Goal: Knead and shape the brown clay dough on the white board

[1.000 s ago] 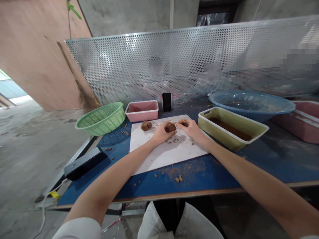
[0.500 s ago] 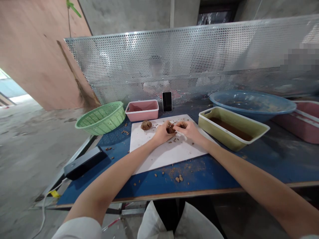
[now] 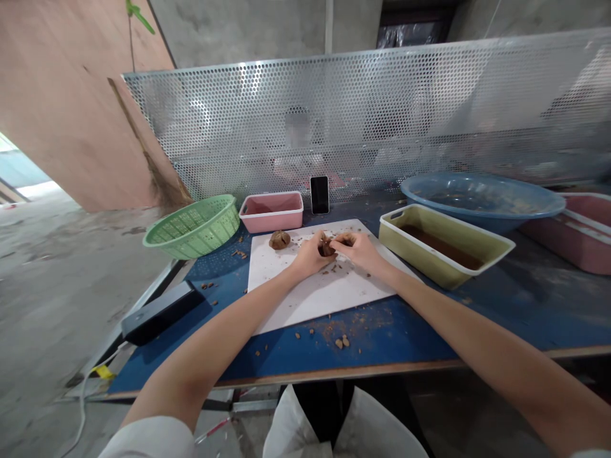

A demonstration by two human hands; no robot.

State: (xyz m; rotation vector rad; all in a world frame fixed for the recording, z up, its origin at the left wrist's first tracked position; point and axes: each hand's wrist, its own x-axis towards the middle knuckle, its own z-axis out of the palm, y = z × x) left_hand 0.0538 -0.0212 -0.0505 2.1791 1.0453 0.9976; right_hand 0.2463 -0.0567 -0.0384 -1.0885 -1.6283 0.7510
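Note:
My left hand [image 3: 310,256] is closed around a brown lump [image 3: 326,247] above the white board [image 3: 305,299]. The fingertips of my right hand [image 3: 357,249] are pressed together at the lump's right side; whether they pinch a piece of their own is hidden. Another brown lump [image 3: 279,240], with a dark crack, rests on the board's back left part. Small brown crumbs lie scattered on the board around my hands.
Behind the board are a pink basket [image 3: 272,221] and an upright phone [image 3: 319,194]. Left are a green basket [image 3: 195,235] and a black box [image 3: 162,312]. Right stand a green-yellow tub [image 3: 429,266] with brown liquid, a blue basin [image 3: 506,219] and a pink container [image 3: 573,245].

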